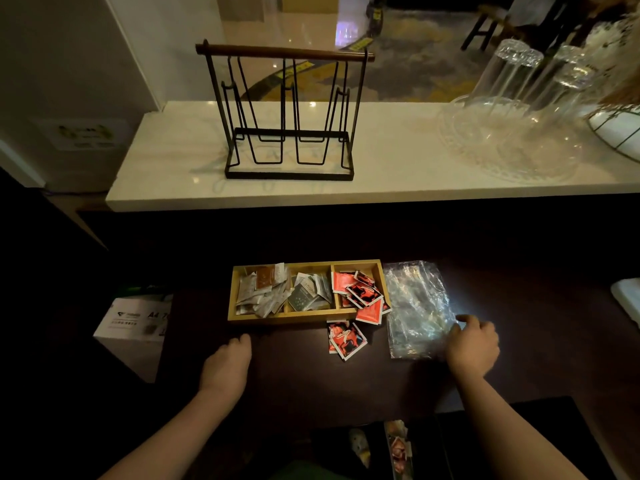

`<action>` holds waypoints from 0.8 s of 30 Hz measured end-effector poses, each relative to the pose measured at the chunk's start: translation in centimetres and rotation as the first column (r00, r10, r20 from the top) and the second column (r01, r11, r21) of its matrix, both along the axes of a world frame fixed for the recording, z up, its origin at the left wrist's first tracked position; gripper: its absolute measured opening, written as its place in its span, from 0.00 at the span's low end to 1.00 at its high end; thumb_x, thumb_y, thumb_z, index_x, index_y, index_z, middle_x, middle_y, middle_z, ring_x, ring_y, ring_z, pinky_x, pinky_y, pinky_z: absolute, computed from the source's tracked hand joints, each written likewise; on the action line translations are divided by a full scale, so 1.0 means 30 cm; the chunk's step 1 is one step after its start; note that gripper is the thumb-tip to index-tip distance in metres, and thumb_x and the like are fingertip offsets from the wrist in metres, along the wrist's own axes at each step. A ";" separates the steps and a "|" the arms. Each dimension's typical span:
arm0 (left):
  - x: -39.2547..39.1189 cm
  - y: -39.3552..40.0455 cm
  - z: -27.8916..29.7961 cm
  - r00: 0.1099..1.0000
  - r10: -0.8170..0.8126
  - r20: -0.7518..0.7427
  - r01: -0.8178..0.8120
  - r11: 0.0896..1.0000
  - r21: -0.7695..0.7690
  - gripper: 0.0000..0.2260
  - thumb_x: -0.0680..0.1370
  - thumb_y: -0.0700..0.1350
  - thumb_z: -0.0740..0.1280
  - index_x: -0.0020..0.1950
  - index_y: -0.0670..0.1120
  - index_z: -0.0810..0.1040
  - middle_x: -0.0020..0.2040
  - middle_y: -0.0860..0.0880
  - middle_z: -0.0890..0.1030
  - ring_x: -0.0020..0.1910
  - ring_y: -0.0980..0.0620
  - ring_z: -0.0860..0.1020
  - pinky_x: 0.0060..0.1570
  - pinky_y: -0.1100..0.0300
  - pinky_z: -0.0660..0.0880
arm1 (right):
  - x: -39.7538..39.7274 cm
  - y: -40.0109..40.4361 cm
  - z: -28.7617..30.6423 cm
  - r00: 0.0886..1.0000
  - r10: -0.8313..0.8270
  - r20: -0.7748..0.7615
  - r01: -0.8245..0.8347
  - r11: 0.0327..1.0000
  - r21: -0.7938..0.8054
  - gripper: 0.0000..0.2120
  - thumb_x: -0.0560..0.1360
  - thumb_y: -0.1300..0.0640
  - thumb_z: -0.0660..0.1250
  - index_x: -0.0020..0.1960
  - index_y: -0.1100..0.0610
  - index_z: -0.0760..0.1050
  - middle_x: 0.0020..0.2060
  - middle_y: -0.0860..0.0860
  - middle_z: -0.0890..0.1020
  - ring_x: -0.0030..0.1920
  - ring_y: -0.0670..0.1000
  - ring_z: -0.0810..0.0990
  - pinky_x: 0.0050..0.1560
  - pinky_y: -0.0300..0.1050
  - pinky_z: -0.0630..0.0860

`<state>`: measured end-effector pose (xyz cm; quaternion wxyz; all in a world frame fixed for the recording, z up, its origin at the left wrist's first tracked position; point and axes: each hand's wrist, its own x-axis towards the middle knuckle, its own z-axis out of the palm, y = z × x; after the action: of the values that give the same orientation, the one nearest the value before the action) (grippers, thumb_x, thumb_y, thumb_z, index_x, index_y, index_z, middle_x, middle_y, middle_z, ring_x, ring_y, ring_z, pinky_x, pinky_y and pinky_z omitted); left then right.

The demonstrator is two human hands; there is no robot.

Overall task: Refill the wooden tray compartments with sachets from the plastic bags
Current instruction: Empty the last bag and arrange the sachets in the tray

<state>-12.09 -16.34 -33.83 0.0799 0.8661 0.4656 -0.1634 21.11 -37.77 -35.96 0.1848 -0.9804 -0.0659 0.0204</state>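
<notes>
A wooden tray with three compartments sits on the dark table. Its left compartment holds white and brown sachets, the middle grey-green ones, the right red and black ones, some spilling over the rim. Two or three red and black sachets lie on the table just in front of the tray. A clear plastic bag lies flat to the tray's right. My right hand rests on the bag's near right corner. My left hand lies on the table before the tray's left corner, holding nothing.
A white marble counter rises behind the table with a black wire rack, upturned glasses on a glass dish and a white basket. A white paper box stands at left. A white object sits at the right edge.
</notes>
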 end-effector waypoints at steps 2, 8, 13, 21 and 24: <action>0.026 0.005 0.026 0.997 -0.006 0.074 0.012 0.997 -0.078 0.13 0.77 0.35 0.59 0.58 0.48 0.71 0.49 0.48 0.80 0.47 0.49 0.81 0.44 0.55 0.79 | 0.001 0.015 0.019 0.996 0.022 0.081 -0.025 0.999 0.026 0.11 0.74 0.60 0.65 0.55 0.57 0.79 0.56 0.62 0.76 0.56 0.64 0.73 0.57 0.57 0.70; 0.175 0.023 0.111 0.763 0.435 0.478 -0.051 0.778 -0.626 0.12 0.79 0.36 0.61 0.61 0.42 0.74 0.56 0.42 0.80 0.46 0.46 0.82 0.39 0.60 0.81 | -0.015 0.056 0.072 0.978 0.067 0.197 -0.096 0.985 0.143 0.11 0.73 0.65 0.63 0.53 0.58 0.78 0.55 0.60 0.77 0.55 0.62 0.73 0.57 0.58 0.67; 0.267 0.070 0.171 0.617 0.392 0.682 -0.015 0.873 -0.488 0.09 0.79 0.39 0.63 0.59 0.42 0.75 0.54 0.43 0.82 0.46 0.51 0.82 0.41 0.59 0.81 | -0.069 0.086 0.095 0.917 0.212 0.337 -0.285 0.941 0.182 0.11 0.69 0.70 0.65 0.48 0.60 0.80 0.48 0.59 0.79 0.48 0.60 0.75 0.49 0.52 0.68; 0.405 0.040 0.174 0.802 -0.161 0.575 0.203 0.979 -0.009 0.21 0.79 0.34 0.56 0.70 0.48 0.67 0.58 0.45 0.80 0.47 0.50 0.81 0.45 0.55 0.79 | -0.248 0.124 0.060 0.759 0.565 0.324 -0.612 0.788 0.060 0.10 0.66 0.67 0.67 0.44 0.57 0.79 0.44 0.53 0.79 0.46 0.55 0.75 0.46 0.47 0.72; 0.400 0.023 0.119 0.870 -0.326 0.370 0.340 0.940 0.029 0.28 0.77 0.29 0.55 0.76 0.44 0.58 0.78 0.44 0.57 0.77 0.48 0.56 0.74 0.53 0.56 | -0.300 0.134 0.039 0.710 0.664 0.233 -0.680 0.733 -0.016 0.11 0.63 0.60 0.72 0.45 0.57 0.79 0.45 0.52 0.80 0.45 0.54 0.76 0.44 0.47 0.74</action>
<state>-0.10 -15.66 -30.28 0.1527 0.9468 0.2828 -0.0173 12.11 -33.75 -34.79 0.1908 -0.8775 -0.4391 -0.0263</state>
